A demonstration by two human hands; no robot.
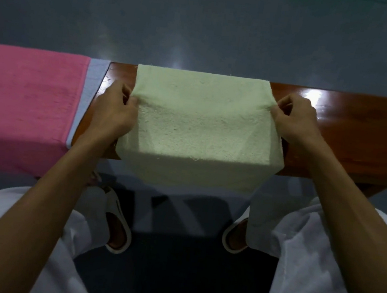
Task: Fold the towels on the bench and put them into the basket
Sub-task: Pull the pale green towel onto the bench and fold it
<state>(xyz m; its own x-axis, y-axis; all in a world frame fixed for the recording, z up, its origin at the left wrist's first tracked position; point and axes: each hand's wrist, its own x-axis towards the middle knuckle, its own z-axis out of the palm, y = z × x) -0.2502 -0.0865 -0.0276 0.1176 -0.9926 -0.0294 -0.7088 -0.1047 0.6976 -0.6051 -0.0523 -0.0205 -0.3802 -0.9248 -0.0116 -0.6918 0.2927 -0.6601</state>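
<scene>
A pale green towel (197,123) lies across the brown wooden bench (346,138), its near part hanging over the front edge. My left hand (113,111) pinches the towel's left edge, and my right hand (295,123) pinches its right edge, lifting the cloth slightly off the bench between them. A pink towel (25,104) is draped over the bench at the left, on top of a light blue towel (92,80) whose strip shows along its right side. No basket is in view.
Grey floor (200,27) stretches beyond the bench. My legs in white trousers and my feet in white sandals (117,229) stand on the floor below the bench's front edge. Bare bench top extends to the right of the green towel.
</scene>
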